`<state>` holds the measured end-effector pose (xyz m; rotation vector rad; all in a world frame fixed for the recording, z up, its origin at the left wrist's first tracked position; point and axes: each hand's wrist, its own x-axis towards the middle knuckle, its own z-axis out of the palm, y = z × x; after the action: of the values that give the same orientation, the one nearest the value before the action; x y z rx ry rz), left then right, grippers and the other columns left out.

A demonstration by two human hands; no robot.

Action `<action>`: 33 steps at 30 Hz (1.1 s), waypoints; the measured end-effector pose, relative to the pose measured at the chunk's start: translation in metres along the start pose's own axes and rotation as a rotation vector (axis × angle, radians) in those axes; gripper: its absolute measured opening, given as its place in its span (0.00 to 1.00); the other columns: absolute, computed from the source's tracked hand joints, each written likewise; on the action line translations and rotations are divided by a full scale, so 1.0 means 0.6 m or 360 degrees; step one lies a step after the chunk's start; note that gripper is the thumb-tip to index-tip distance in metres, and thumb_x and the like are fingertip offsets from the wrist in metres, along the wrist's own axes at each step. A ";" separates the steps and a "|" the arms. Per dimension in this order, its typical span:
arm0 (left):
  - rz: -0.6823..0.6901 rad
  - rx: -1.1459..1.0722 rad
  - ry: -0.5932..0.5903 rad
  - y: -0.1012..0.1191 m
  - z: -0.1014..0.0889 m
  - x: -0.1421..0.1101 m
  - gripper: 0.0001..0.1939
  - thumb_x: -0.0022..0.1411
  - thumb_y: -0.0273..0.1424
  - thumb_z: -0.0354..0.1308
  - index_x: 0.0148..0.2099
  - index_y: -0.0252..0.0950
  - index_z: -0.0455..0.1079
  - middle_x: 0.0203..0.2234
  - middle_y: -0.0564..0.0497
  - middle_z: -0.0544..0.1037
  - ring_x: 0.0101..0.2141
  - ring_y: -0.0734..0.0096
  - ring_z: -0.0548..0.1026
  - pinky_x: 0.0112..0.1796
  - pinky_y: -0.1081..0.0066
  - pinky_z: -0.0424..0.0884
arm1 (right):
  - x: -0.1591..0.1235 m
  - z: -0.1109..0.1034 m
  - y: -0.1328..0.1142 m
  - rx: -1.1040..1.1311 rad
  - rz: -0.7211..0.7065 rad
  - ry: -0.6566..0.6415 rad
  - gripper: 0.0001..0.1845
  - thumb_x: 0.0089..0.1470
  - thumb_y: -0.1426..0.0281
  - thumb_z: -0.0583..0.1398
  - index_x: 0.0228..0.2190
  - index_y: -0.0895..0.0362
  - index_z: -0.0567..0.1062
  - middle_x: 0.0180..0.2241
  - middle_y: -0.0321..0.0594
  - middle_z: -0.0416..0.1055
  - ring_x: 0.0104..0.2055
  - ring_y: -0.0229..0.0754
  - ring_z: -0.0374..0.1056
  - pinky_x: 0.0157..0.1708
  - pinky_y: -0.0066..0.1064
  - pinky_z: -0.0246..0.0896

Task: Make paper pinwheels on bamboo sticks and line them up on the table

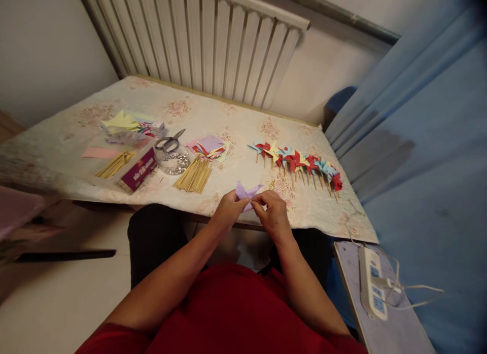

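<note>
Over the table's front edge, my left hand [229, 208] is closed on a purple paper pinwheel [243, 190], its folded blades sticking up between my hands. My right hand [272, 209] pinches at the pinwheel's middle from the right; whether its fingertips hold a small pin I cannot make out. A bundle of thin wooden sticks [194, 175] lies on the table left of my hands. Behind the sticks is a loose pile of coloured paper squares [210, 144]. To the right, a row of pinwheels on sticks [294, 160] in red, yellow and blue lies on the cloth.
Scissors [170, 141] rest on a round clear container of small metallic pieces [175, 163]. A plastic box [139, 171] with sticks stands further left, beside more coloured paper [122, 122]. A power strip [373, 283] sits on a side surface at right, near a blue curtain [429, 156].
</note>
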<state>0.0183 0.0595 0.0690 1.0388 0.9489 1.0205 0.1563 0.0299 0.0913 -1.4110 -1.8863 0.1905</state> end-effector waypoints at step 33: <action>0.0364 0.0880 0.0170 -0.005 -0.017 0.000 0.06 0.55 0.30 0.52 0.26 0.36 0.61 0.20 0.57 0.63 0.25 0.73 0.61 0.29 0.71 0.56 | 0.001 0.032 0.009 0.0189 0.0268 -0.0025 0.09 0.52 0.73 0.57 0.21 0.55 0.71 0.23 0.34 0.70 0.27 0.38 0.64 0.31 0.29 0.59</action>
<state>0.0094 0.0608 0.0635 1.5914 1.2602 1.0306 0.1478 0.0385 0.0752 -1.4899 -1.7390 0.3905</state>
